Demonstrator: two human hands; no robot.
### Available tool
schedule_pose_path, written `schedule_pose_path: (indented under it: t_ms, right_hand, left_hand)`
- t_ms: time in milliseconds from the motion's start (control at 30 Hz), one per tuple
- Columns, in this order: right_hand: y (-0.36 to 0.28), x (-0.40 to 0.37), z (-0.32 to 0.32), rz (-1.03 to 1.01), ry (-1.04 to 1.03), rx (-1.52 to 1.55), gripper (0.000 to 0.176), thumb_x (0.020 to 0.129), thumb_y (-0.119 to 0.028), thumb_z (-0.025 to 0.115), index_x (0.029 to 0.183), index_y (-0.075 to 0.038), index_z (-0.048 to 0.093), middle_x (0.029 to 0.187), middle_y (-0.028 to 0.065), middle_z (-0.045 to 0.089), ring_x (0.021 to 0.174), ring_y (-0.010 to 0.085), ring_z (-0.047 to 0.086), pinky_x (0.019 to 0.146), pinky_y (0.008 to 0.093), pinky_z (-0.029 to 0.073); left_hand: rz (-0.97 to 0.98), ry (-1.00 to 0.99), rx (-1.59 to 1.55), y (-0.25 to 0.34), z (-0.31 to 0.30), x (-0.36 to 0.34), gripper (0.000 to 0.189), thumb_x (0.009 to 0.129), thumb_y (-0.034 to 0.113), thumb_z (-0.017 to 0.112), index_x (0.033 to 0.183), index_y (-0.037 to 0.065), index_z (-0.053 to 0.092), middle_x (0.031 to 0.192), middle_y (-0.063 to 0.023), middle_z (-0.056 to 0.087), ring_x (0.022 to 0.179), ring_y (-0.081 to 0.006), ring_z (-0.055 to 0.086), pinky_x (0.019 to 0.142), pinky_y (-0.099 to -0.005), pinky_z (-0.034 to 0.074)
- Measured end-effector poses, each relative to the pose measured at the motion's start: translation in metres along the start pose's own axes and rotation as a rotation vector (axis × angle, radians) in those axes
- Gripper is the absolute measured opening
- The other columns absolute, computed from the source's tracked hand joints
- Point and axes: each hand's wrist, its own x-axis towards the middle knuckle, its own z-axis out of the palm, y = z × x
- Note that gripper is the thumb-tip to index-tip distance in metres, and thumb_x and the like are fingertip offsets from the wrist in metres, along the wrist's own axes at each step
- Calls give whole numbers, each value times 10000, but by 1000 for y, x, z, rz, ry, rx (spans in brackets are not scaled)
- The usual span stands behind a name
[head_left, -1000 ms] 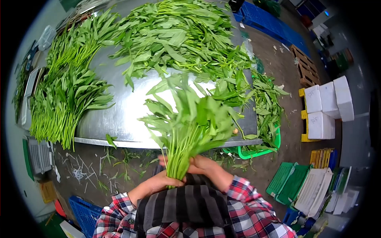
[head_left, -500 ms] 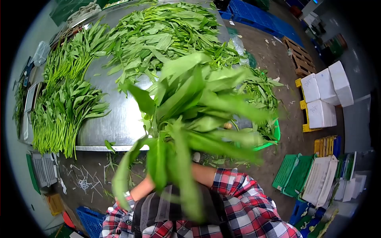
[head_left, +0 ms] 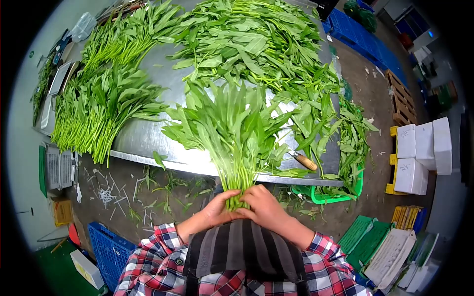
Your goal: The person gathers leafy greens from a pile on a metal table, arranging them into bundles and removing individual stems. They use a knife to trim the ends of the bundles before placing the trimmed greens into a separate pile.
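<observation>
Near the metal table's front edge, a bunch of leafy greens (head_left: 237,133) points away from me, its leaves spread over the tabletop. My left hand (head_left: 219,209) is wrapped round the lower stems from the left. My right hand (head_left: 264,204) grips the same stems from the right, close beside it. A knife with a wooden handle (head_left: 305,161) lies on the table to the right of the bunch. A row of greens with aligned stems (head_left: 98,108) rests on the left side, and a large loose pile of greens (head_left: 252,39) covers the back.
The metal table (head_left: 143,138) has its edge just beyond my hands. A green basket (head_left: 321,198) with greens stands below its right corner. White boxes (head_left: 412,175), crates (head_left: 390,256) and a wooden pallet (head_left: 401,98) are at the right. A blue pallet (head_left: 111,249) stands at lower left.
The bunch has dropped from near the camera toward the table edge, its leaves now pointing away. Both hands, hidden in part before, now show round its stems. The knife has come into view.
</observation>
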Motion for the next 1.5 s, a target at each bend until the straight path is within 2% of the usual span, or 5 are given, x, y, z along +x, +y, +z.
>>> schedule_pose_path:
  t_ms: [200,433,1067,1367,1500]
  right_hand:
    - [6,11,-16,338,123,341,161,785,-155,644,847,-15,595,784,108,567,668,244,600,587,333,464]
    - [38,77,32,272,85,-309,193,781,-135,647,916,-24,564,699,93,543,571,222,542,543,290,445]
    - [70,16,11,762,407,1011,197,877,-172,576,893,18,527,687,77,586,449,127,538,389,231,440]
    - [45,23,7,116,277,-238,365,762,-148,645,1120,-134,572,1213,148,459,1186,333,385,974,451,294]
    - [39,13,11,136,296,-315,349,757,-114,638,1102,-124,583,1240,153,435,1155,348,407,957,447,316]
  left_hand:
    - [-41,81,52,3,-4,-2,239,851,157,564,1063,48,547,925,-109,629,841,-236,611,823,-412,497]
    - [38,139,154,-3,9,2,181,835,108,596,1000,48,552,891,-81,596,825,-224,601,786,-383,497]
    - [-8,-20,-92,-3,-7,-1,295,816,108,544,1095,48,471,907,-89,537,651,-153,452,596,-278,390]
    - [241,1,278,-3,-2,-6,309,799,35,531,1105,16,489,983,-128,578,721,-184,519,624,-303,424]
    - [134,-30,60,-6,-12,-7,506,784,120,509,1272,41,402,1214,-162,509,823,-195,505,723,-341,429]
